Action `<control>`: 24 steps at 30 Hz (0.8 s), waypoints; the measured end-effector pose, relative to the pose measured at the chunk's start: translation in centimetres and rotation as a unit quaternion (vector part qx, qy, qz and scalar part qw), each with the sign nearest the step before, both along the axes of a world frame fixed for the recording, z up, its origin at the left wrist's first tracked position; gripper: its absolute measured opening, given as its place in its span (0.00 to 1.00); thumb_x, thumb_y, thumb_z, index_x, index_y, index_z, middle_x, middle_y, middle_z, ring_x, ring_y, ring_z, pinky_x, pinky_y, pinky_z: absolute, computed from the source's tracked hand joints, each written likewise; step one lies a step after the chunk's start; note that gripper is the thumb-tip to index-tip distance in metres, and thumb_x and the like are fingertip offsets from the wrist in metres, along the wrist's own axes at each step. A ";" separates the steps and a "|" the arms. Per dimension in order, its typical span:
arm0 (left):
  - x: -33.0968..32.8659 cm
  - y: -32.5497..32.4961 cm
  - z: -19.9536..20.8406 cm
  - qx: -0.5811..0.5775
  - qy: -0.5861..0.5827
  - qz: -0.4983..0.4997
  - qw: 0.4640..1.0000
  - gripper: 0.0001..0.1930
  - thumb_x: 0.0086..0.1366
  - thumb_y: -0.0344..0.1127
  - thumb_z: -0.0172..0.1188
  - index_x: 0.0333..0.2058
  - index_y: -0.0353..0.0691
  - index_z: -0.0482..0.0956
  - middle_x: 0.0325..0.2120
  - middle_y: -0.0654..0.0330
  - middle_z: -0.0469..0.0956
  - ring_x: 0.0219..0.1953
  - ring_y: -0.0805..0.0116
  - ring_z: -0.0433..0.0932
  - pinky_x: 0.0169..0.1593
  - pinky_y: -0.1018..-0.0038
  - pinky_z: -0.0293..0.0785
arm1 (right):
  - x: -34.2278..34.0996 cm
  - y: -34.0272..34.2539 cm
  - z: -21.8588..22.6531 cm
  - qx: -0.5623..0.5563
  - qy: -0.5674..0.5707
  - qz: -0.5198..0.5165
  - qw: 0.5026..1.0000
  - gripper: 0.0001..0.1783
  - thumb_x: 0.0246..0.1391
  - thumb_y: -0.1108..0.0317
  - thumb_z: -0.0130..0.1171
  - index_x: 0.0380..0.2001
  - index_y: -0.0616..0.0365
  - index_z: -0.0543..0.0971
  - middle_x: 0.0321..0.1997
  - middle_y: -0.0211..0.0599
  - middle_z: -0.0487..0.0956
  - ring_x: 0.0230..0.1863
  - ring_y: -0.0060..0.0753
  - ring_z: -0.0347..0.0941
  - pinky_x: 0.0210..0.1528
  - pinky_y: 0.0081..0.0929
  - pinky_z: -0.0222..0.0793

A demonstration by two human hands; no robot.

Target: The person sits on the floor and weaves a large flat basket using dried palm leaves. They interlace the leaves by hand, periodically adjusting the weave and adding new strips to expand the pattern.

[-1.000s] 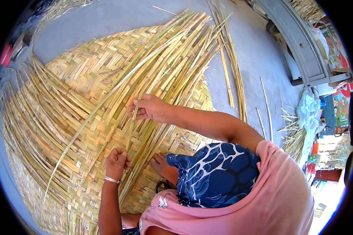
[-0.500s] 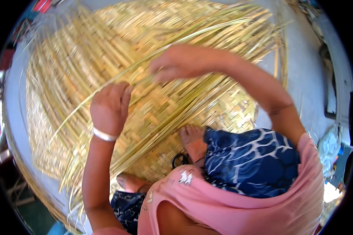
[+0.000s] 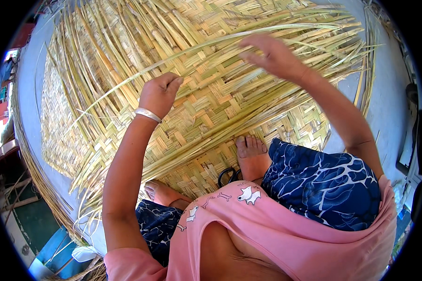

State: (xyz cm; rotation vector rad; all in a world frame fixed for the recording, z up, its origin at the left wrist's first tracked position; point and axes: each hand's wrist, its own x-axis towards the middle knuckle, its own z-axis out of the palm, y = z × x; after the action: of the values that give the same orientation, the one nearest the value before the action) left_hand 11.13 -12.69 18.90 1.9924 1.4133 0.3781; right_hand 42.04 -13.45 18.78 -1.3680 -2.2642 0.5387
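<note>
A woven mat (image 3: pixel 197 107) of pale yellow-green flat strips lies under me, its loose strip ends (image 3: pixel 103 42) fanning out at the far left and the right. My left hand (image 3: pixel 157 96), with a white bangle at its wrist, is closed over the middle of the mat, thumb pressed to the curled fingers. What it pinches, if anything, is hidden. Just beyond its knuckles a long pale strip (image 3: pixel 215 42) arches across the weave from left to far right. To the right, my right hand (image 3: pixel 274 56) hovers over the strips, thumb and fingers apart and slightly blurred, holding nothing I can see.
My two bare feet (image 3: pixel 253 154) rest on the mat's near part, a black looped object (image 3: pixel 227 175) between them. Bundled long thin strips (image 3: pixel 37 164) line the left side of the grey floor (image 3: pixel 30 100). A blue object (image 3: pixel 54 248) stands at the lower left.
The view has shifted, so the mat appears lower and farther right. My right hand has swung rightward, away from my left, and its fingers have spread. My left hand stays closed.
</note>
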 end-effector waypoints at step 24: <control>3.5 7.6 -5.1 0.177 0.339 -0.130 0.915 0.18 0.57 0.40 0.56 0.46 0.42 0.70 0.45 0.56 0.72 0.47 0.57 0.71 0.47 0.63 0.67 | -0.8 2.9 -8.8 -0.438 0.665 -0.321 0.513 0.09 0.52 0.67 0.57 0.32 0.57 0.68 0.30 0.35 0.76 0.33 0.32 0.77 0.33 0.29 0.76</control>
State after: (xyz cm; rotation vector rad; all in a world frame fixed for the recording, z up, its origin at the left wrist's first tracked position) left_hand 14.60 -5.07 13.81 2.7431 1.5094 -0.2291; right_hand 41.22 -10.59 9.98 -1.1668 -0.0717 1.7319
